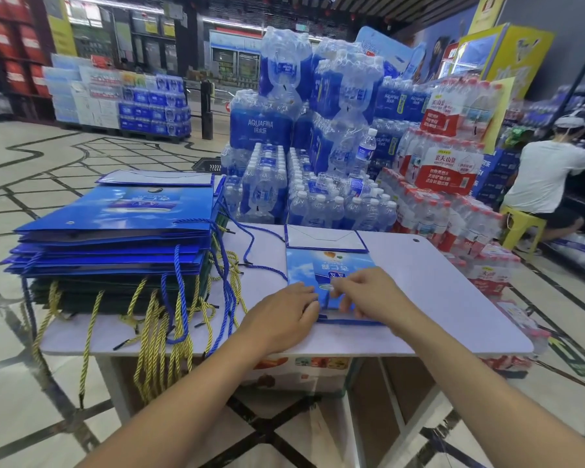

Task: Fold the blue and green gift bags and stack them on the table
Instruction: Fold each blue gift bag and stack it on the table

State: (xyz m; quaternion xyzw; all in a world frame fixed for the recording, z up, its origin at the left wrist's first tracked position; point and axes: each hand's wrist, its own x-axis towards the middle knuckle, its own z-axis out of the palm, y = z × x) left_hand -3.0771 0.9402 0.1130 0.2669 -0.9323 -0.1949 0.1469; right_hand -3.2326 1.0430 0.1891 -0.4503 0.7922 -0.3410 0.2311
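Your left hand (284, 312) lays relaxed fingers on the flattened glossy blue paper gift bag (328, 265) lying mid pale surface (446, 285), probably pinning its near edge for creasing. Your right hand (368, 295) curls onto it; I cannot tell whether it pinches. The folded blue-and-green bag stack (115, 231) sits left.

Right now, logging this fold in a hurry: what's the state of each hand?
Left hand: open, fingers pressing the blue gift bag flat on the table.
Right hand: fingers curled, pinching the same bag.
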